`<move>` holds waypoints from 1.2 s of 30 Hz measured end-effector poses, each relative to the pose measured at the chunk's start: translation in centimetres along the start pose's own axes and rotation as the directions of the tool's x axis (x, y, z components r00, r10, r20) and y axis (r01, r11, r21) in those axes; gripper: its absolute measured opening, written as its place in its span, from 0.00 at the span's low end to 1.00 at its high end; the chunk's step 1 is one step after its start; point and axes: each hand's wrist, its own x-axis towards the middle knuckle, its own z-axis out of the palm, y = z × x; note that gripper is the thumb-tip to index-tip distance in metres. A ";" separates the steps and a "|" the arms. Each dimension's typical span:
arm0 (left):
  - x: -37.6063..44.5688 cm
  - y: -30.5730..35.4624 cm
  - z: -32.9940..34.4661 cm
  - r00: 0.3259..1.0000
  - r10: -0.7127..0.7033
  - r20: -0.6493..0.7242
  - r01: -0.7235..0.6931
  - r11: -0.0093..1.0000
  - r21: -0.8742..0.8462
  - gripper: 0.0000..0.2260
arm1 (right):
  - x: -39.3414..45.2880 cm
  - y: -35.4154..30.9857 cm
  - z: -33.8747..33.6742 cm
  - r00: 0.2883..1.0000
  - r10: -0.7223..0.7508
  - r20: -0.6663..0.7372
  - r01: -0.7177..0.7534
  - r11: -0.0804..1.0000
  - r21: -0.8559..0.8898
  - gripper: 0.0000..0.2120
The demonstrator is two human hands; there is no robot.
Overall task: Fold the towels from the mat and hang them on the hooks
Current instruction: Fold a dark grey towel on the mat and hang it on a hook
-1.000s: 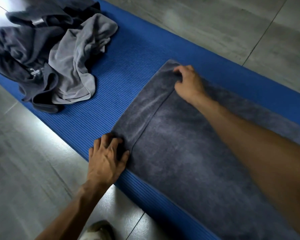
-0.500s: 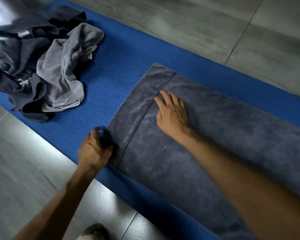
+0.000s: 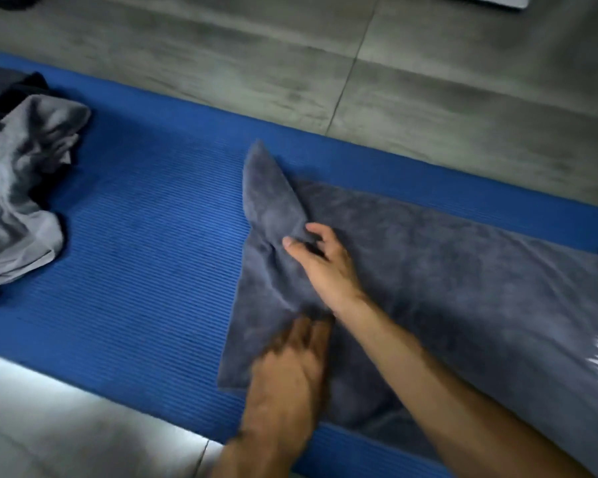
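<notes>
The right hand [image 3: 325, 267] pinches a raised fold of the dark grey towel [image 3: 446, 288] between thumb and curled fingers [image 3: 313, 229], so the cloth peaks up just beyond the fingertips while the rest spreads flat away from them. Just below, the left hand [image 3: 287, 381] lies blurred on the towel's near end, fingers roughly straight and pressing down; whether it grips anything cannot be told. Under both runs the blue mat [image 3: 152, 253]. Well off to the left of the fingers sits a crumpled pile of towels [image 3: 18, 188], with grey floor [image 3: 428, 81] beyond.
</notes>
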 end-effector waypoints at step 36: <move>-5.1 17.4 12.2 0.769 0.494 0.406 -0.496 0.862 -0.110 0.19 | 0.8 4.2 -27.7 0.964 0.129 -0.233 -0.057 0.954 0.294 0.19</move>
